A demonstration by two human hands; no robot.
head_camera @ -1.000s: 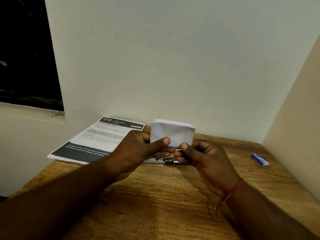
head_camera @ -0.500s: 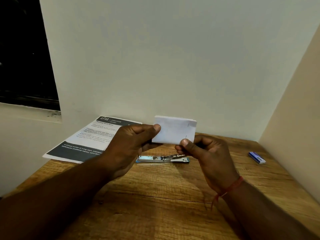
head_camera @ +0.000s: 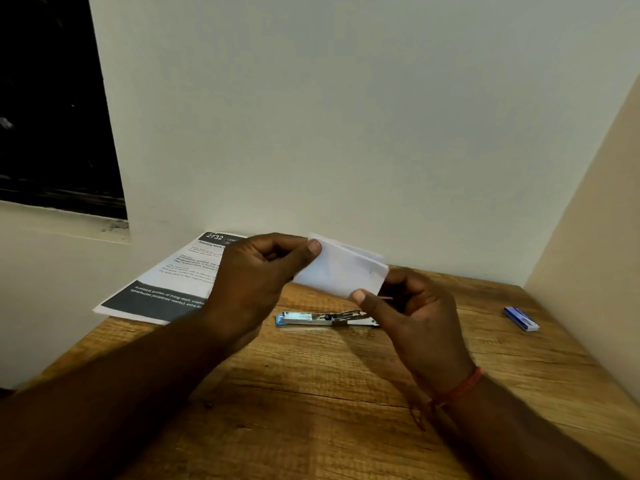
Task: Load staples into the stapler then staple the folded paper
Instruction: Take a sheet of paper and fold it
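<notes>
Both hands hold the folded paper (head_camera: 343, 268) above the wooden table (head_camera: 311, 393). The left hand (head_camera: 252, 282) pinches its upper left corner and the right hand (head_camera: 415, 317) pinches its lower right edge. Level half a second ago, the paper now slopes down to the right. The stapler (head_camera: 311, 318) lies beneath it, a blue staple box (head_camera: 521, 318) to the right, and a printed sheet (head_camera: 173, 275) by the pale wall (head_camera: 346, 133).
</notes>
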